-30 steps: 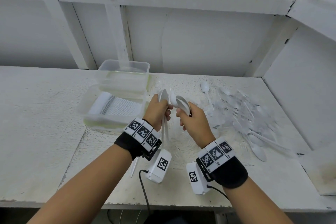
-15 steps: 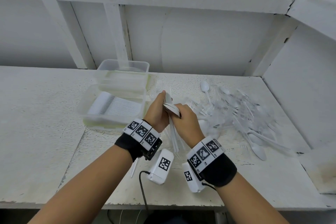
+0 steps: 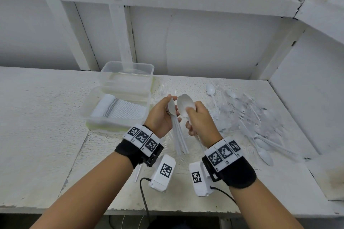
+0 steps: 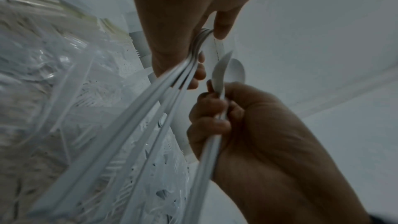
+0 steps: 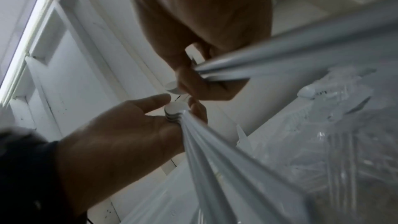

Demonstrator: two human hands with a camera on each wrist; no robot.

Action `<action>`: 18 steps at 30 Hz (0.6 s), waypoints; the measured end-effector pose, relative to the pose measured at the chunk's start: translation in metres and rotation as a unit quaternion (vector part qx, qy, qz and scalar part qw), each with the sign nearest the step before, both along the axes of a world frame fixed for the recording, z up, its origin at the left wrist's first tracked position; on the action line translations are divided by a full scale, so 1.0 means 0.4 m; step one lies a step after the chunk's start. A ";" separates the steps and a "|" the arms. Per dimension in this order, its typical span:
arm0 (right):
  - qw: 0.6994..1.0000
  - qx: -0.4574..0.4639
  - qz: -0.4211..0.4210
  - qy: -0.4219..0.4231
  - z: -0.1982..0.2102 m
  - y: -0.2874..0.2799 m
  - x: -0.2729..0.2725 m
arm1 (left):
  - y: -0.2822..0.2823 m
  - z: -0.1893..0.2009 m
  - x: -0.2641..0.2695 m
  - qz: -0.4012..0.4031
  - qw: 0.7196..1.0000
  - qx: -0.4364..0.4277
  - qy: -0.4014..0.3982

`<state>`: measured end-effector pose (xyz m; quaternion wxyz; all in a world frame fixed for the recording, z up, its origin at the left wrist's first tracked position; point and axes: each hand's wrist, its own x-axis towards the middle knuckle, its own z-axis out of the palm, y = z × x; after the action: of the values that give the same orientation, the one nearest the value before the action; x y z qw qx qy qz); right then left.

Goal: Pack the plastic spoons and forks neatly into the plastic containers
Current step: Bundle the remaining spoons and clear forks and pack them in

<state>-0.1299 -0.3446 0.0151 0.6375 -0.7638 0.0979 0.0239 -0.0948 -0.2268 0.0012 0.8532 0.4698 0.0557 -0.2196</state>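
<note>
1. White plastic spoons: the left hand (image 3: 161, 115) grips a nested stack of spoons (image 3: 174, 121), handles fanning downward; the right hand (image 3: 200, 121) clamps a second spoon bundle (image 3: 186, 107) just beside it, the hands near but apart.
2. Risk, I judge: the splayed handles could slip or jam when the bundles merge, since the bowls are not aligned.
3. Left of the hands sits a container of packed forks (image 3: 115, 111), with an empty container (image 3: 128, 74) beyond.
4. Right of the hands, a loose cutlery pile (image 3: 247, 117) clutters the table (image 3: 46, 135).
</note>
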 end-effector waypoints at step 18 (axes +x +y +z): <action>0.996 -0.086 0.005 -0.038 -0.025 0.034 0.007 | -0.001 0.010 -0.024 0.052 0.997 0.022 -0.048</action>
<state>-0.1269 -0.3308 0.0052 0.5725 -0.8167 0.0717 -0.0107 -0.1045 -0.2273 0.0052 0.8548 0.4946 0.0440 -0.1505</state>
